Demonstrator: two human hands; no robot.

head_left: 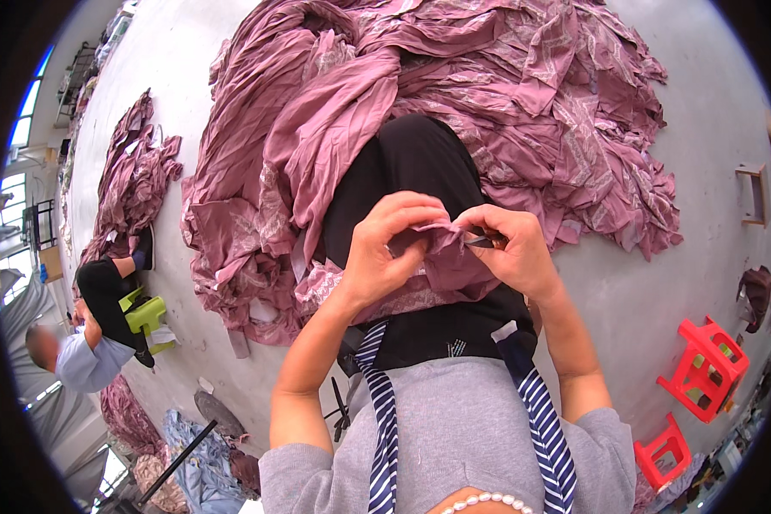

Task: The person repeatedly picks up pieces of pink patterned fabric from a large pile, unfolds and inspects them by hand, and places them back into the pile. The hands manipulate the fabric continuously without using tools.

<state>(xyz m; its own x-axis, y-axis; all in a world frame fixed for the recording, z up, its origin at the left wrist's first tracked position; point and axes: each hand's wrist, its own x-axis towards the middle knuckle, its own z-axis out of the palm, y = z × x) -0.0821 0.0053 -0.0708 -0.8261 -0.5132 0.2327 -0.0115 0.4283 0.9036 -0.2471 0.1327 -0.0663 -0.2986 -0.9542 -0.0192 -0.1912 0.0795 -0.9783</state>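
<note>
Over my black-trousered lap, my left hand (392, 242) is closed on a raised edge of mauve cloth (447, 265). Its thumb and fingers pinch the fold. Close beside it, my right hand (519, 247) has its thumb and forefinger at the same edge. Within that right hand sits a small pair of dark thread snips (483, 242), mostly hidden by the fingers, its tip pointing toward the cloth. The held piece joins a large heap of mauve fabric with pale printed bands (522, 103), which spreads across the floor in front of me and over my legs.
On the left a person (103, 343) sits on a green stool (148, 319) beside another mauve cloth pile (133, 184). Two red plastic stools (702, 368) stand at right. A small wooden frame (752, 195) lies beyond them. Blue cloth (199, 463) lies at lower left.
</note>
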